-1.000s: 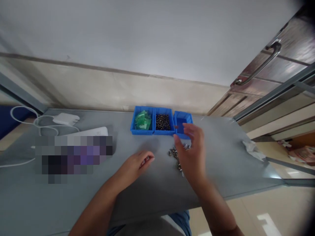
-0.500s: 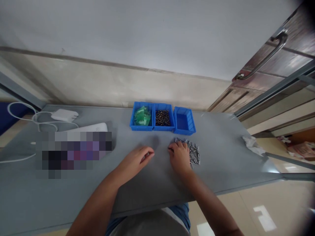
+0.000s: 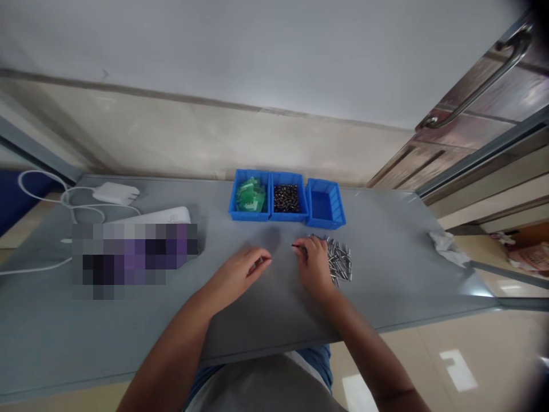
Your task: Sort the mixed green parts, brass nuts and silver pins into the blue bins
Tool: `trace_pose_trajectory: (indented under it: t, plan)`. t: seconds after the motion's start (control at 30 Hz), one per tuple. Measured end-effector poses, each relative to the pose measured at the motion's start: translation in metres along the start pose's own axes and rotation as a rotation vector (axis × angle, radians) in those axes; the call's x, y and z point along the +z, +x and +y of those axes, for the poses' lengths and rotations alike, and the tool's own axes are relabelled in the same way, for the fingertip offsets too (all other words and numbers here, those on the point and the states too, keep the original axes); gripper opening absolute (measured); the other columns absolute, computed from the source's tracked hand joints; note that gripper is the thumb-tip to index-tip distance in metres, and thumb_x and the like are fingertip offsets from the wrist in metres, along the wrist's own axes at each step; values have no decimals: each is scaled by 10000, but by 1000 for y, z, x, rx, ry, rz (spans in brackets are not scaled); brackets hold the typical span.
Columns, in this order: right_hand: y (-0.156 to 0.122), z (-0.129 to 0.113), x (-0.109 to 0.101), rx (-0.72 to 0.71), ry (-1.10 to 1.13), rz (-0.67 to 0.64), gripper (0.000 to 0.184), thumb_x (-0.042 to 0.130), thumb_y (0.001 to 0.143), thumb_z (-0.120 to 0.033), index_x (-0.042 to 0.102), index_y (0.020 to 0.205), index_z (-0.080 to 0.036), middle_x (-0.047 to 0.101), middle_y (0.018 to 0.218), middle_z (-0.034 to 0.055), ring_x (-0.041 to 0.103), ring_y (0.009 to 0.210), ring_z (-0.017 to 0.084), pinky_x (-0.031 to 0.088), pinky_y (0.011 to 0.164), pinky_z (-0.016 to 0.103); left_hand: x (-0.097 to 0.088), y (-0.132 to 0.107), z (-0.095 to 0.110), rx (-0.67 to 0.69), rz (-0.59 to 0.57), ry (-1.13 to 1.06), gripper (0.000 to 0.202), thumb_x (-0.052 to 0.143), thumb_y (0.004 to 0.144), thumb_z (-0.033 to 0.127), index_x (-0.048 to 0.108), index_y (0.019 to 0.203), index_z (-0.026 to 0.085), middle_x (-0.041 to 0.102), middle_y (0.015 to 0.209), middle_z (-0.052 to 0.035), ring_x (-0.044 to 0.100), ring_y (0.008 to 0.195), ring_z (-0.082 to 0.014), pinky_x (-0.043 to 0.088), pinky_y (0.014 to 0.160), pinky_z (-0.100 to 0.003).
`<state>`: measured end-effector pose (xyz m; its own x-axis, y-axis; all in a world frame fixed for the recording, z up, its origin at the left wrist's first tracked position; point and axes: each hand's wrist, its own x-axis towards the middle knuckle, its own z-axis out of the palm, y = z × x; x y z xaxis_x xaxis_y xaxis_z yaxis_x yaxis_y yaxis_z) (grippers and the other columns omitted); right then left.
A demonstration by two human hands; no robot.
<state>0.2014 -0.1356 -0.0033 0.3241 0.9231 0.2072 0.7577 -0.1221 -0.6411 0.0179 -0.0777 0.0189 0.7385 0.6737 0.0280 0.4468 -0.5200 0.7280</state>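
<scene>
My right hand (image 3: 315, 264) pinches a thin piece with a dark tip (image 3: 294, 246), which sticks out left of the fingertips; its exact kind is too small to make out. Beside and partly under that hand is a loose pile of slim silvery metal pins (image 3: 340, 262). To the left, my left hand (image 3: 240, 272) hovers over the table with thumb and forefinger closed together. Whatever its fingertips hold, if anything, is too small to see. A gap separates the two hands.
Behind the hands stand three blue bins: one with green pieces (image 3: 251, 195), one with small dark metallic parts (image 3: 286, 199), and a bare-bottomed blue bin (image 3: 322, 206). Leftward lie a white charger (image 3: 115, 193), cables and a blurred device. Crumpled tissue (image 3: 448, 247) lies near the right edge.
The view has shifted slightly. My right hand has turned a little and the dark-tipped piece shows more clearly at its fingers. My left hand keeps nearly the same pose.
</scene>
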Motion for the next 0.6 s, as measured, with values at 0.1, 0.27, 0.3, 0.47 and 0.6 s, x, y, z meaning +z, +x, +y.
trace_pose_trajectory:
  t: [0.1, 0.27, 0.3, 0.47, 0.6]
  plan:
    - [0, -14, -1, 56, 344, -102, 144, 480, 795, -254, 597, 852, -194, 612, 837, 47, 527, 777, 178, 387, 725, 316, 1, 0, 1, -27, 45, -50, 188, 420, 857, 322, 511, 995, 232, 592, 892, 2, 556, 720, -114, 444, 653, -234]
    - [-5, -31, 6, 142, 755, -327, 156, 483, 793, -290, 602, 857, -211, 611, 826, 16, 540, 764, 142, 410, 686, 265, 1, 2, 2, 9, 80, -75, 190, 457, 846, 304, 496, 1018, 234, 574, 882, 7, 545, 730, -104, 440, 648, -217]
    - [-7, -32, 9, 158, 813, -362, 159, 491, 790, -298, 603, 859, -209, 606, 817, 12, 536, 746, 134, 409, 682, 261, 1, 2, 2, 28, 77, -69, 168, 455, 849, 295, 506, 995, 230, 567, 889, 4, 541, 737, -104, 435, 648, -215]
    - [-10, -28, 16, 245, 1017, -437, 178, 559, 746, -315, 590, 879, -202, 576, 771, -1, 486, 632, 96, 386, 589, 227, -2, 3, 3, 81, 63, -49, 112, 446, 856, 256, 543, 879, 205, 538, 880, -3, 517, 736, -100, 412, 623, -204]
    - [-11, -25, 18, 277, 1097, -456, 206, 586, 725, -318, 576, 893, -197, 573, 767, 3, 468, 607, 88, 375, 560, 222, -2, 3, 3, 110, 67, -76, 84, 468, 845, 228, 541, 876, 199, 521, 835, 4, 496, 697, -92, 410, 640, -212]
